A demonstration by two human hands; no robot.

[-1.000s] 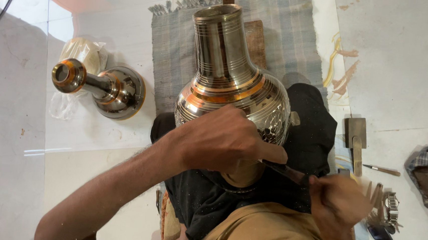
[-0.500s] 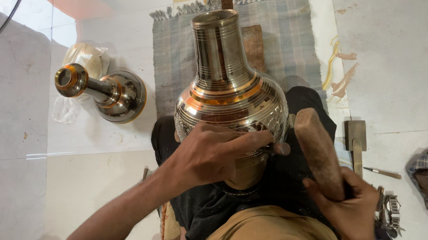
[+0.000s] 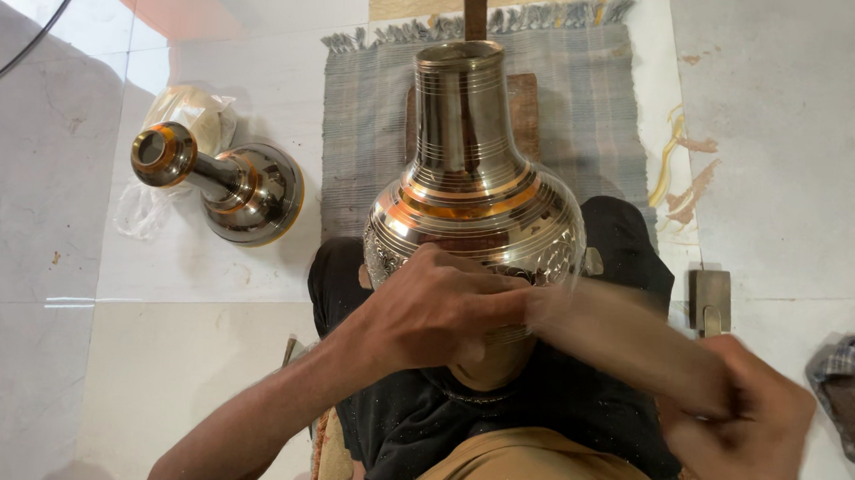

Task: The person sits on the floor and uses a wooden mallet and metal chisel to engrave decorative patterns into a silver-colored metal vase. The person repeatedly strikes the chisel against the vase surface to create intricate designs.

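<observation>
Pale tiled floor (image 3: pixel 803 176), grey fringed mat (image 3: pixel 376 116), sunlit glare at left
</observation>
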